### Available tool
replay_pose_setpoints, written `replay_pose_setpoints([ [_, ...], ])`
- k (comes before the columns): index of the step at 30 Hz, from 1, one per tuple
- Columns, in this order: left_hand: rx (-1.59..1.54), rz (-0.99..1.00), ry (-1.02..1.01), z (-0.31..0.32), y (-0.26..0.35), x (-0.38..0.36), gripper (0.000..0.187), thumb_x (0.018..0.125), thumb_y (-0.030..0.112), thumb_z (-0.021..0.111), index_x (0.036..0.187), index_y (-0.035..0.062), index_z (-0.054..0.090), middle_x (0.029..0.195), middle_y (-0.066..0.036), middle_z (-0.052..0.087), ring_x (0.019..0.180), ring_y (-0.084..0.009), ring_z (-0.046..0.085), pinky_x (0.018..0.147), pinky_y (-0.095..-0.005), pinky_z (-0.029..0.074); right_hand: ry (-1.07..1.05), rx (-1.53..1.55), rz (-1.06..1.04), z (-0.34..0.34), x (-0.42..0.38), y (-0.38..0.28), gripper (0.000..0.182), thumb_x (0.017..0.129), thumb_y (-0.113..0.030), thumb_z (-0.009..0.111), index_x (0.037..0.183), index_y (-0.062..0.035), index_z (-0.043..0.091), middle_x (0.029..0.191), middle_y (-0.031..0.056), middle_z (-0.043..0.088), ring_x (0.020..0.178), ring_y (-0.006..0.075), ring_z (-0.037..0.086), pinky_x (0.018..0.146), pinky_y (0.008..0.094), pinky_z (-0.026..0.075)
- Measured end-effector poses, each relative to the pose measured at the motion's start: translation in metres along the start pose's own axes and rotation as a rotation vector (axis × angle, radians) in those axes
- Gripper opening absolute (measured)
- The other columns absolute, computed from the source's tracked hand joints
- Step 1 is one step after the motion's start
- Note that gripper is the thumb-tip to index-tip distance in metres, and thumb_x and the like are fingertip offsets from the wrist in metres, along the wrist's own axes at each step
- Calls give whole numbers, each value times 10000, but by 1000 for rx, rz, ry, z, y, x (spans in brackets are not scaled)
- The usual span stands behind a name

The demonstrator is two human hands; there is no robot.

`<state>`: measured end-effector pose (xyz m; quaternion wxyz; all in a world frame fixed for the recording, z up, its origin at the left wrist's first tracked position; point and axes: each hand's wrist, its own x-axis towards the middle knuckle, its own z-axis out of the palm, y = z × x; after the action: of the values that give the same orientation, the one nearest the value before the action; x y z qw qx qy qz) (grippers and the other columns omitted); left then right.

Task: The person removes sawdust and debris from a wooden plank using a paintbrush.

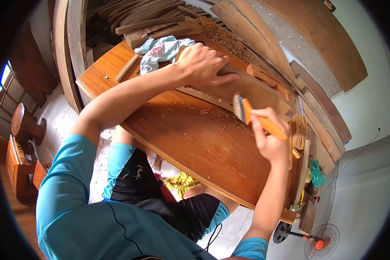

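My right hand (pixel 271 136) is closed around the orange handle of a flat paintbrush (pixel 264 124). Its pale bristles point up and left, close to the near side of a wooden board (pixel 258 93). That board lies lengthwise on the brown wooden table (pixel 195 134). Toward the board's left end, my left hand (pixel 203 65) grips it, with the thumb along the face and the fingertips partly hidden over the far side. Wood shavings (pixel 219 115) are scattered on the tabletop along the board's near edge.
A light blue printed cloth (pixel 162 52) and a small wood strip (pixel 127 68) lie at the table's left end. Stacked planks (pixel 151 30) stand behind. A hammer (pixel 296 207) is at the right edge, near a green plastic bag (pixel 317 174). A fan (pixel 321 242) stands lower right.
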<state>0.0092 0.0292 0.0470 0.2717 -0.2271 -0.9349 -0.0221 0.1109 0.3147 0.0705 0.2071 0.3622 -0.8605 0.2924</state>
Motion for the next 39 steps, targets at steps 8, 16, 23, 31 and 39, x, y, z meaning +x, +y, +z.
replay_pose_setpoints([
  [8,-7,1,69,9,0,-3,830,1036,833,447,1013,75,787,597,-104,687,523,-250,696,476,-423,557,404,-180,24,-24,-33,45,100,1034,-73,758,1129,-42,760,921,62,736,690,137,641,553,286,464],
  [16,-25,-55,3,-5,7,-7,725,1019,768,550,1155,104,806,890,-106,809,762,-316,789,654,-433,584,185,-416,-275,17,-19,3,176,952,-92,823,1110,-62,749,881,79,651,778,263,686,607,399,554],
  [23,-31,10,173,11,-2,-6,793,1006,823,512,951,80,781,601,-133,691,530,-311,703,485,-445,540,38,-128,-233,47,-16,-5,136,974,-91,795,1091,-75,729,908,66,698,786,254,714,633,394,585],
  [31,-77,-110,-15,-16,14,-11,711,969,768,629,1142,107,826,876,-144,809,781,-333,792,713,-459,599,218,-24,-136,26,-17,6,229,964,-22,827,1183,-59,772,970,105,765,772,245,739,678,362,586],
  [39,-77,-64,128,-5,9,-12,733,973,804,587,1042,109,811,701,-136,737,633,-306,748,597,-431,569,436,-245,-173,3,-21,20,200,978,33,788,1174,0,763,1010,147,762,807,282,731,700,383,586],
])
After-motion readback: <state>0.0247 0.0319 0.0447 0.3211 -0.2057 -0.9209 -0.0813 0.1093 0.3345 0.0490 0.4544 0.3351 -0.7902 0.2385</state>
